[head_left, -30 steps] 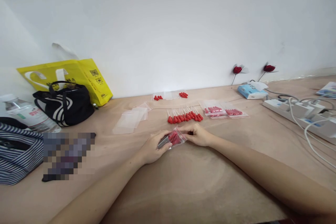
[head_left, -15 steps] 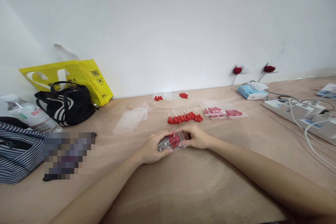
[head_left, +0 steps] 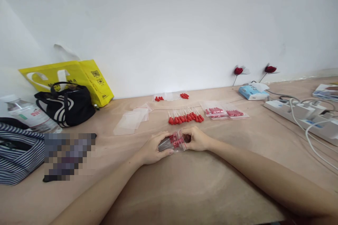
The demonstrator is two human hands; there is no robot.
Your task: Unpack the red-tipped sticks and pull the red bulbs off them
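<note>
In the head view, the left hand (head_left: 154,148) is curling around the left end of a clear bag (head_left: 177,140) with red pieces showing through it, thumb on the near side and fingers beyond, probably to steady it from both sides. The right hand (head_left: 196,139) is closing thumb and fingers on the bag's red-striped right edge, seemingly because its seal is running there. Both hands are keeping the bag low over the middle of the counter (head_left: 185,182), likely for easy reach.

Just beyond, red-tipped sticks (head_left: 186,118) are lying in a row, tips facing the person, perhaps so they are easy to count. Flat clear bags (head_left: 129,121) are overlapping to the left, while packed bags (head_left: 216,111) are lying together on the right, an arrangement apparently separating unused from full.
</note>
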